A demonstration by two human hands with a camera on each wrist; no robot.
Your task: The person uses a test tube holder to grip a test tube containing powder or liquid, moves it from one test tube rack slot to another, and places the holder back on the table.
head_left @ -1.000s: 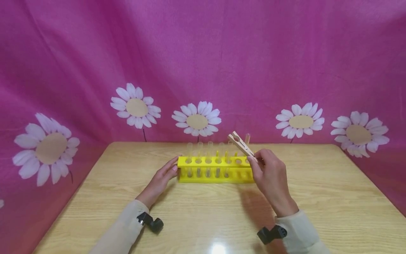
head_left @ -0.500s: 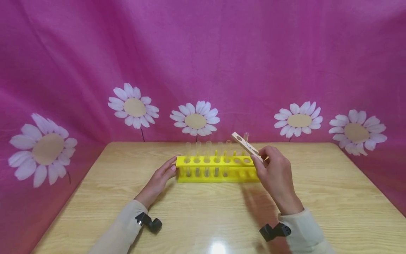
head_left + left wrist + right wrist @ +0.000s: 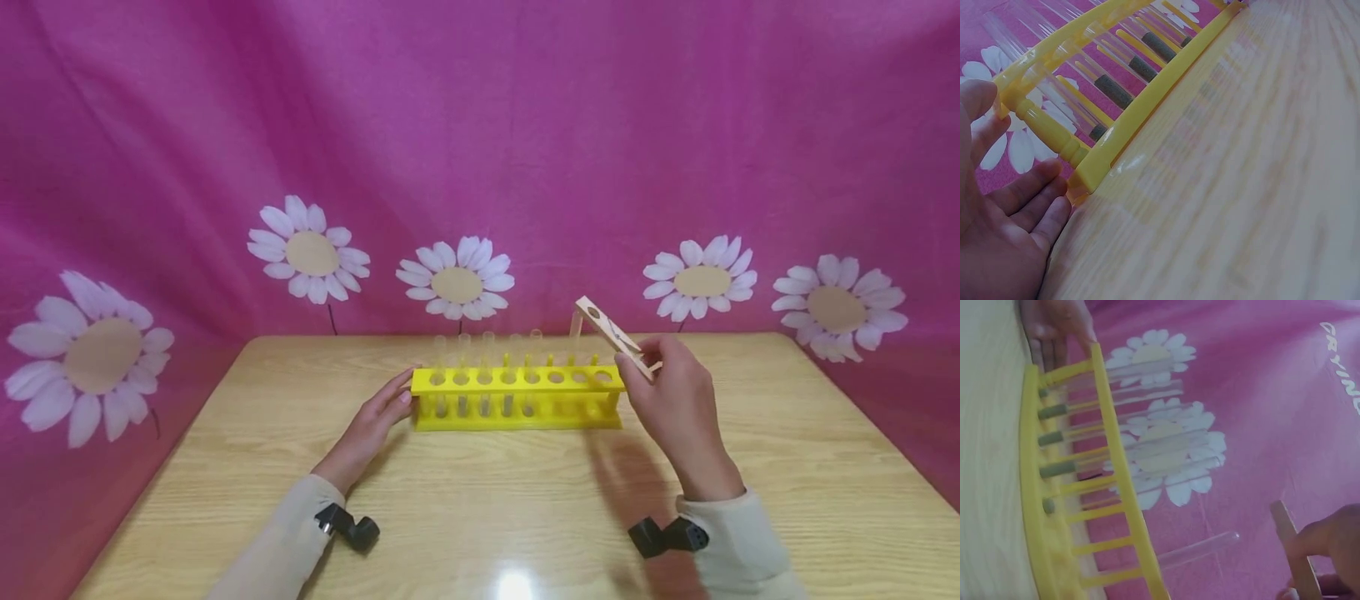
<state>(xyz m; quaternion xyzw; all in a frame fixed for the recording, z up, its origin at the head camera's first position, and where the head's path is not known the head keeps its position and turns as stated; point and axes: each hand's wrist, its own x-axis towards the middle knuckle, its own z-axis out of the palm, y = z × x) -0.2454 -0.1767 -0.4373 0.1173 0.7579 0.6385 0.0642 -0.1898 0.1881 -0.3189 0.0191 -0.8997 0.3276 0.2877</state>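
Observation:
At the left end of the yellow test tube rack (image 3: 517, 423), my left hand (image 3: 367, 429) holds its corner; in the left wrist view the thumb side is at the top plate, with the other fingertips by the base. My right hand (image 3: 678, 408) pinches a wooden spring clothespin (image 3: 617, 335) above the rack's right end, tip pointing up and left. Clear test tubes (image 3: 486, 352) stand upright in the left holes, with dark grey-green matter low inside, as the left wrist view shows. Another clear tube (image 3: 1200, 550) rises at the rack's back right, rounded end up, near the clothespin's tip.
The rack stands on a light wood table (image 3: 465, 500), its right-hand holes without tubes and a row of yellow pegs (image 3: 572, 361) behind. A magenta curtain (image 3: 525, 167) with printed daisies surrounds the table's back and sides. Black camera mounts (image 3: 667, 536) sit on both sleeves.
My right hand has moved right with the clothespin, whose spread jaws have come together. The tube at the back right stays in place. My left hand keeps its place at the rack.

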